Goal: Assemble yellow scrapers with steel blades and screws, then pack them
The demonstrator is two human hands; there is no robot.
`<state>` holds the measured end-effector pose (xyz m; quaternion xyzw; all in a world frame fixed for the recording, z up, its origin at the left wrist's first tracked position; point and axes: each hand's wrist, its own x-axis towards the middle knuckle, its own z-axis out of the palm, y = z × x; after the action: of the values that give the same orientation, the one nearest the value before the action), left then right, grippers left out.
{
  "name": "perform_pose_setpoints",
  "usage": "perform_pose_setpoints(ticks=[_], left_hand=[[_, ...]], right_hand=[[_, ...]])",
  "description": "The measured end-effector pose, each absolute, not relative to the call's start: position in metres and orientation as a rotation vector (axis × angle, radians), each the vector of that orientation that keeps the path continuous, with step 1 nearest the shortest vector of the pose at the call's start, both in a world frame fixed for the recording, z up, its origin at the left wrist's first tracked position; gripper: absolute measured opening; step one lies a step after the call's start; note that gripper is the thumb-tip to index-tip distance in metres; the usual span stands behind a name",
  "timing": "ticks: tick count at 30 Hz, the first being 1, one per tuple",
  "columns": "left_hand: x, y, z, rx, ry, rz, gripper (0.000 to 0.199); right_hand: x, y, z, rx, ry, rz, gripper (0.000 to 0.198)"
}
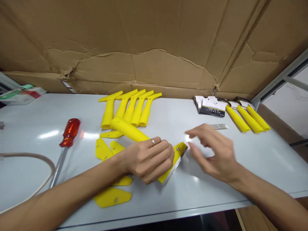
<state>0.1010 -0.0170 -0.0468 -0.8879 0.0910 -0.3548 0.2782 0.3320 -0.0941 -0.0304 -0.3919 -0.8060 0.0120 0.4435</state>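
My left hand (pixel 154 158), with a ring on one finger, is closed around a yellow scraper (pixel 131 131). The tool's handle slants up to the left, and its head, with a small screw and a metal blade along the edge, points right and down. Just right of that head is my right hand (pixel 214 150), slightly blurred, thumb and fingers apart with nothing visible between them. Flat yellow plastic plates (pixel 113 197) with holes lie below and left of my left hand, partly hidden by the forearm. Behind the scraper stands a row of several yellow handles (pixel 108 112).
A red-handled screwdriver (pixel 70 131) and a pale cable (pixel 45 156) lie at left. Black-and-white cards (pixel 213 106), yellow scrapers (pixel 250 118) with cards and a metal blade strip (pixel 218 126) are at right. Cardboard (pixel 144 38) walls the back of the grey table (pixel 178 112).
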Motion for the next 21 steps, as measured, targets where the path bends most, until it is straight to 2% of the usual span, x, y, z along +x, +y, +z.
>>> perform_pose_setpoints(ticks=[3, 6, 10, 13, 16, 19, 21], left_hand=[[0.103, -0.016, -0.046, -2.382, 0.180, -0.983, 0.031], [0.104, -0.015, -0.047, -2.412, 0.148, -0.954, 0.022], [0.103, -0.013, -0.050, -2.452, 0.014, -0.985, 0.020], [0.102, -0.013, -0.047, -2.579, -0.167, -1.106, 0.021], [0.101, -0.013, -0.034, -2.779, -0.455, -1.326, 0.017], [0.100, -0.014, -0.012, -2.918, -0.940, -1.590, 0.004], [0.098, -0.016, 0.002, -2.911, -1.340, -1.775, 0.011]], right_hand=[[0.340, -0.093, -0.012, -0.907, -1.633, 0.001, 0.035], [0.350, -0.086, -0.001, -0.796, -1.386, 0.054, 0.023], [0.368, -0.075, -0.003, -0.844, -1.318, 0.394, 0.004], [0.377, -0.069, -0.006, -0.868, -1.272, 0.353, 0.014], [0.376, -0.067, -0.007, -0.802, -1.248, 0.220, 0.015], [0.363, -0.071, -0.009, -0.720, -1.265, 0.151, 0.012], [0.352, -0.077, -0.011, -0.704, -1.288, 0.085, 0.011]])
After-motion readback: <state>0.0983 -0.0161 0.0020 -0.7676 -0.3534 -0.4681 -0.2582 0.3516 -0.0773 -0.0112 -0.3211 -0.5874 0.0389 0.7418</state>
